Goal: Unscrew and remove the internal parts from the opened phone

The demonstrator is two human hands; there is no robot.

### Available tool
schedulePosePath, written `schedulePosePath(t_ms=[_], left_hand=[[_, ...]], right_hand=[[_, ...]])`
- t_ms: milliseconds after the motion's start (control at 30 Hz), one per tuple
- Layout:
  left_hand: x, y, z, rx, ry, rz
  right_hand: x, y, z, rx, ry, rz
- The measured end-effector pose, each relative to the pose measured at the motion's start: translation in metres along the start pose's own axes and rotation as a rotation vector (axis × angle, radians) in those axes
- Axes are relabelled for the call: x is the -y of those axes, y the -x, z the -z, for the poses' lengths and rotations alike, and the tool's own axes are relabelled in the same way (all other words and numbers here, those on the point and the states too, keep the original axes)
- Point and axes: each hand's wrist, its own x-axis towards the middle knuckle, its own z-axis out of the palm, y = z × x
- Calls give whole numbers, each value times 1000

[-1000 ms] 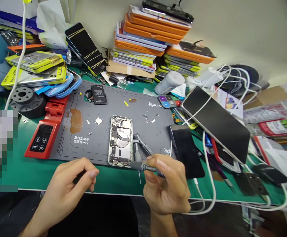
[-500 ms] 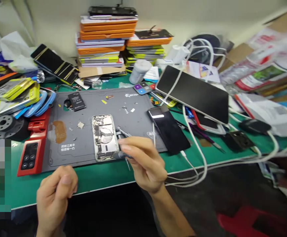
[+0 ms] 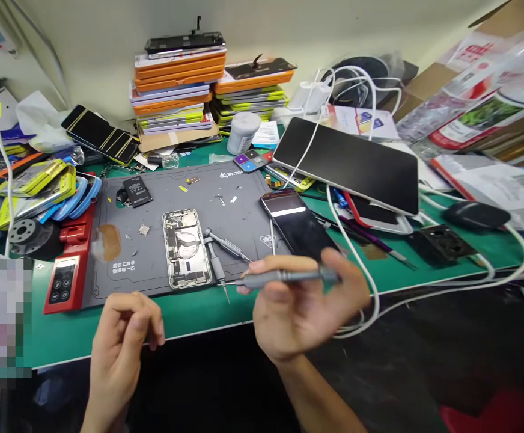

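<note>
Head view: the grey screwdriver (image 3: 295,276) lies nearly level in your right hand (image 3: 300,316), over the front of the bench (image 3: 194,319); that grip is lightly closed, thumb and fingers about the handle. To its left, two other screwdrivers (image 3: 216,263) lie beside the opened phone (image 3: 187,249) on the grey mat (image 3: 253,213). Your left hand's (image 3: 120,340) grip is half curled; whether it holds anything, I cannot tell.

The right hand (image 3: 300,316) hides the black phone (image 3: 298,225)'s five-o'clock end from me. At four, a red thing (image 3: 491,416) is cut off.
</note>
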Motion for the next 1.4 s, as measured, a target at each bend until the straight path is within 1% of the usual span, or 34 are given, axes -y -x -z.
schedulePosePath(t_ms=[33, 67, 100, 133, 167, 200, 333, 400, 467, 533, 667, 800, 967, 1133, 1233, 1300, 1400], left_hand=[[0, -2, -2, 13, -50, 0], [1, -5, -5, 27, -102, 6], [1, -8, -7, 36, -150, 20], [2, -11, -8, 41, -188, 36], [3, -14, -10, 47, -214, 48], [3, -16, -12, 47, -230, 51], [6, -18, -17, 61, -259, 15], [7, -16, -17, 78, -285, 4], [8, -14, -15, 96, -311, -7], [9, -13, -13, 105, -322, -20], [10, -13, -12, 125, -312, -39], [10, -14, -11, 145, -303, -44], [8, -16, -11, 176, -331, -71], [7, -15, -9, 228, -357, -71], [7, -14, -8, 237, -351, -60], [8, -14, -7, 237, -338, -55], [10, -14, -7, 243, -320, -47]], right_hand=[[2, 0, -3, -21, -88, -103], [5, 0, -7, -11, -156, -183], [6, 0, -11, 4, -213, -227], [7, 1, -16, 45, -240, -266], [8, 3, -20, 65, -256, -279], [8, 5, -23, 62, -267, -274], [5, 14, -24, -48, -308, -222], [3, 15, -21, -13, -322, -257], [2, 15, -19, 74, -316, -304], [3, 14, -18, 117, -289, -307], [5, 15, -22, 92, -256, -287], [7, 16, -23, 64, -258, -314], [7, 16, -22, 75, -271, -322], [7, 15, -20, 87, -187, -308], [7, 15, -20, 92, -165, -274], [7, 15, -20, 88, -183, -269], [8, 14, -22, 100, -275, -300]])
